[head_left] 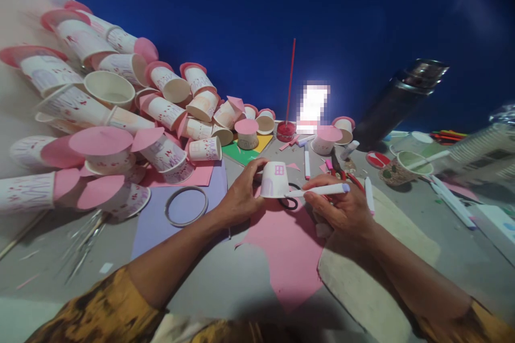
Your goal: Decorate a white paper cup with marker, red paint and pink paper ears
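Note:
My left hand (240,193) grips a small white paper cup (274,179) turned upside down, with a pink window and purple door drawn on it. My right hand (341,210) is closed round a white marker (322,191) lying sideways, its tip at the cup's lower right. Both hands hover over a sheet of pink paper (285,249) on the grey table (225,278). Black-handled scissors (288,203) lie under the cup.
A big heap of decorated cups with pink lids (120,112) fills the left. A ring (186,206) lies on lilac paper. More markers (306,162), red pliers (340,170), a bowl (404,167), a dark flask (398,99) and stacked cups (483,150) lie beyond and right.

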`<state>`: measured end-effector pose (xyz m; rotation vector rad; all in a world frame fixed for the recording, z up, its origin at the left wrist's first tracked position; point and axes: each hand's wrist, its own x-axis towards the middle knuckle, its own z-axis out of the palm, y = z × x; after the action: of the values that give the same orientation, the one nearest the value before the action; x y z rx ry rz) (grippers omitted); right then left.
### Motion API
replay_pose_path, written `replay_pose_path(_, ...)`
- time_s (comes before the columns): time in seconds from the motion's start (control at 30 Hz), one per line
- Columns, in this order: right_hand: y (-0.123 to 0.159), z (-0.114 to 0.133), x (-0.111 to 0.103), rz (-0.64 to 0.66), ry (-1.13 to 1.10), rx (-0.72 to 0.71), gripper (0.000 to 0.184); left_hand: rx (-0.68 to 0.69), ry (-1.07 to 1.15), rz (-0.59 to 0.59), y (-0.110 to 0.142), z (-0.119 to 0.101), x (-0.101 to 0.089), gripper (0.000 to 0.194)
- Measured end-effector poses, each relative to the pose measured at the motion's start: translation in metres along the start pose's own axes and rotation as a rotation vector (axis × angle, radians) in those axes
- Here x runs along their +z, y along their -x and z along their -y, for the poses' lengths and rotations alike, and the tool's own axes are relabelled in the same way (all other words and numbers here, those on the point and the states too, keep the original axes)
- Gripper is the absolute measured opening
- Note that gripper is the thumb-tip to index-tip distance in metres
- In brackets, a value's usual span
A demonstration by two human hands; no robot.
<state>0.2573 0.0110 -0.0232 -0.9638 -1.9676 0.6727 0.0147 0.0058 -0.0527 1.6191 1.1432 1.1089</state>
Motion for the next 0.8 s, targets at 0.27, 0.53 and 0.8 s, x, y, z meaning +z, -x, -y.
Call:
replay_pose_path(0.27,-0.0034,0.0012,0.0018,-0.040,-0.042,0.030,0.011,-0.044,0.062,0.006,0.0006,-0.0029,-0.0001,0.068)
replay_pose_path(0.53,-0.0006,-0.0040,0.0088,-0.009,-0.125,0.153,0.013,-0.125,0.082,-0.006,-0.0005,0.0003,-0.0004,0.080)
replay_pose_path(0.8,-0.0017,-0.0062,0.0092,-0.003,-0.231,0.213,0.017,-0.103,-0.112,0.028,0.0010,-0.0004,-0.0028,0.100)
